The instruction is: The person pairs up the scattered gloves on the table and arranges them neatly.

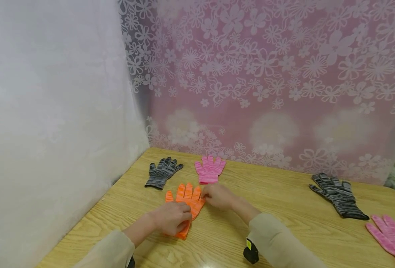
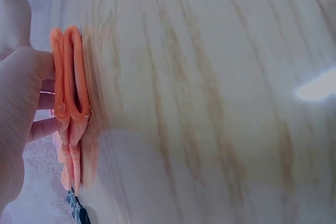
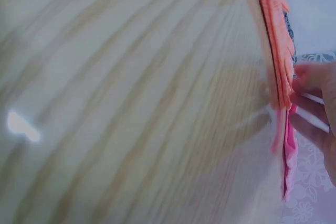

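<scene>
Two orange gloves lie flat, one on the other, fingers toward the back; their two cuffs show as separate loops in the left wrist view. My left hand rests over the palm and cuff area, its fingers fairly straight against the upper side. At the right edge of the gloves, my right hand touches the outermost finger with its fingertips. In the right wrist view the stacked orange layers lie beside the slightly bent fingers of my right hand.
Behind the orange gloves lie a grey-black glove and a pink glove. Farther right are another grey-black glove and another pink one. A flowered curtain hangs behind the wooden table, a white sheet at left.
</scene>
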Action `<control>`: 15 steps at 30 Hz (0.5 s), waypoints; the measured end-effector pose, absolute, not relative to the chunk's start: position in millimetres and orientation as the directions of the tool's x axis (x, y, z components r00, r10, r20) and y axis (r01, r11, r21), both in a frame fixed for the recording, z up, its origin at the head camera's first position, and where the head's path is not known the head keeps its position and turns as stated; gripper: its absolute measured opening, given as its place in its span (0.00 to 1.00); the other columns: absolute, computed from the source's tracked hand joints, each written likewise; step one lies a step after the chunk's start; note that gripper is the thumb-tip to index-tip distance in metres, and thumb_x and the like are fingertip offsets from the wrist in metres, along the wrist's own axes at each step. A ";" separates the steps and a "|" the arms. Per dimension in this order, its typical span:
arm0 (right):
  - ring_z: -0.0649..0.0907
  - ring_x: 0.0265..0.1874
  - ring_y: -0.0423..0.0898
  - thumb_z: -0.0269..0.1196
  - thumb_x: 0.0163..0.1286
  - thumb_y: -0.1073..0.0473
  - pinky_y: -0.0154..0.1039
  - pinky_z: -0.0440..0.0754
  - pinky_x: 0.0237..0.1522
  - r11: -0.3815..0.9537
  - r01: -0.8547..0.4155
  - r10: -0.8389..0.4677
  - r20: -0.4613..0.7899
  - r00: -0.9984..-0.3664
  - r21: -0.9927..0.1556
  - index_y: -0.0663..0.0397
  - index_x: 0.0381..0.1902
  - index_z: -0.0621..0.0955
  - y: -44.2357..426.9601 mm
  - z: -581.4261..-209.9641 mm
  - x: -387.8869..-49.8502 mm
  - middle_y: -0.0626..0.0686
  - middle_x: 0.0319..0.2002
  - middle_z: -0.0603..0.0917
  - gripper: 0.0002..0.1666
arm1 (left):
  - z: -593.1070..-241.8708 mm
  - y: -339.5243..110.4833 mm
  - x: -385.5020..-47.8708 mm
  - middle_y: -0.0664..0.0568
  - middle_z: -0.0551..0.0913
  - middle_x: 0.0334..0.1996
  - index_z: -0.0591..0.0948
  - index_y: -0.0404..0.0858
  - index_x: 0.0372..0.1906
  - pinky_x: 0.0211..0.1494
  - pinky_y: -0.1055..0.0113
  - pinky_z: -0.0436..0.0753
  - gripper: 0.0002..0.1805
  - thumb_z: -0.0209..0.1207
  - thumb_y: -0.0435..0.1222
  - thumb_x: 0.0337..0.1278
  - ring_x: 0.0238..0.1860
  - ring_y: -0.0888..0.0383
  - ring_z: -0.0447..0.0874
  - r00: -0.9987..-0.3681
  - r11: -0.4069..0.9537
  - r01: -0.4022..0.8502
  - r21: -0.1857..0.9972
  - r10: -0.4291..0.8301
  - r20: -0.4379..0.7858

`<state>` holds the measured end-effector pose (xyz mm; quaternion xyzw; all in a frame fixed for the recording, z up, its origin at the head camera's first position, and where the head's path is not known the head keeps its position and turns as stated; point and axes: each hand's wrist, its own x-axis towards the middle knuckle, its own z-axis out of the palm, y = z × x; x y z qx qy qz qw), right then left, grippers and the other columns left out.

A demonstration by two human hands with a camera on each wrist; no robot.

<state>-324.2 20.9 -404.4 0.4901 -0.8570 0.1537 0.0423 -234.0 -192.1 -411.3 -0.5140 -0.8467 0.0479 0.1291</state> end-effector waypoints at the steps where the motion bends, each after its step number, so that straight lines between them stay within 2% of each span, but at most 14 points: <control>1: 0.81 0.37 0.44 0.59 0.60 0.68 0.38 0.77 0.39 0.518 -0.817 -0.788 0.231 -0.571 -0.253 0.55 0.35 0.85 19.0 -403.4 -324.8 0.48 0.35 0.83 0.09 | -411.4 -192.0 -234.0 0.61 0.68 0.26 0.76 0.47 0.30 0.29 0.77 0.65 0.02 0.57 0.38 0.55 0.27 0.65 0.66 -0.441 0.469 0.856 -0.219 0.882 0.166; 4: 0.82 0.38 0.47 0.58 0.59 0.69 0.40 0.78 0.38 0.610 -0.725 -0.677 0.265 -0.687 -0.321 0.58 0.37 0.85 13.1 -399.4 -328.1 0.51 0.37 0.84 0.11 | -411.5 -191.7 -234.2 0.61 0.69 0.26 0.76 0.48 0.30 0.29 0.77 0.65 0.01 0.57 0.38 0.55 0.28 0.65 0.67 -0.449 0.474 0.851 -0.226 0.880 0.155; 6: 0.82 0.39 0.47 0.58 0.60 0.69 0.41 0.78 0.38 0.647 -0.687 -0.635 0.266 -0.725 -0.330 0.58 0.38 0.84 9.4 -397.1 -330.4 0.51 0.38 0.84 0.11 | -410.9 -191.2 -234.5 0.61 0.69 0.26 0.76 0.48 0.31 0.30 0.77 0.65 0.02 0.57 0.39 0.55 0.28 0.66 0.67 -0.453 0.476 0.851 -0.225 0.879 0.147; 8: 0.82 0.39 0.47 0.59 0.61 0.67 0.41 0.78 0.39 0.662 -0.681 -0.633 0.253 -0.732 -0.313 0.57 0.38 0.84 5.8 -395.8 -332.7 0.51 0.38 0.84 0.09 | -409.8 -190.6 -234.5 0.61 0.68 0.26 0.76 0.47 0.31 0.30 0.77 0.65 0.02 0.58 0.38 0.55 0.28 0.66 0.66 -0.453 0.475 0.853 -0.214 0.880 0.144; 15: 0.81 0.37 0.46 0.62 0.61 0.65 0.40 0.77 0.36 0.665 -0.720 -0.692 0.202 -0.693 -0.196 0.54 0.36 0.84 -9.5 -403.0 -336.4 0.49 0.34 0.83 0.07 | -408.9 -191.3 -234.1 0.61 0.68 0.26 0.76 0.47 0.31 0.29 0.77 0.65 0.01 0.58 0.37 0.54 0.28 0.66 0.66 -0.459 0.479 0.856 -0.194 0.877 0.142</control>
